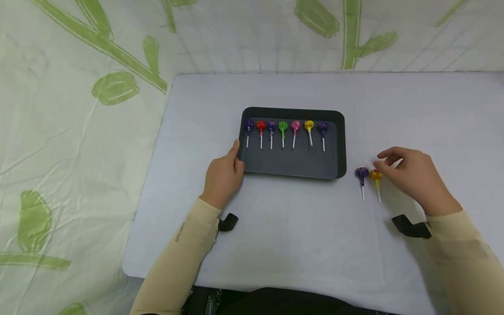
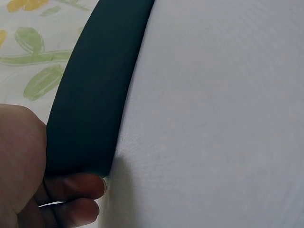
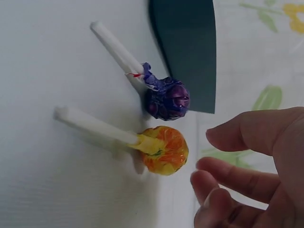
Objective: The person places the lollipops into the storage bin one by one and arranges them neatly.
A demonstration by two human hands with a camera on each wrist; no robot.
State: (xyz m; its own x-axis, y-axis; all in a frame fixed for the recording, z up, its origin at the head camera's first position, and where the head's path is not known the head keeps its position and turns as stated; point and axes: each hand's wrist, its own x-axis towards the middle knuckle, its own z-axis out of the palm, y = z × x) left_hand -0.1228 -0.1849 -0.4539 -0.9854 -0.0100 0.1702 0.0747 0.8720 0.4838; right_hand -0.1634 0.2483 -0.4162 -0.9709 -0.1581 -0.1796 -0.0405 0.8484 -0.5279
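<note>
A dark grey tray [image 1: 291, 168] lies on the table with a row of several wrapped lollipops in it. Their wrappers are purple, red, green, pink and yellow, and every stick points toward the person. My left hand [image 1: 224, 179] grips the tray at its near left corner; in the left wrist view, fingers [image 2: 76, 187] curl at the end of its dark wall [image 2: 95, 95]. Outside the tray, to its right, lie a purple lollipop [image 1: 362, 173] and a yellow-orange lollipop [image 3: 164, 151]. Just beside the yellow one my right hand [image 1: 409, 173] hovers, thumb and fingers apart, holding nothing.
A white cloth covers the table [image 1: 291, 236], whose far edge meets a hanging sheet [image 1: 252, 35] with green leaf prints. A black wrist-camera mount [image 1: 411, 226] juts from the right sleeve, another [image 1: 228, 222] from the left.
</note>
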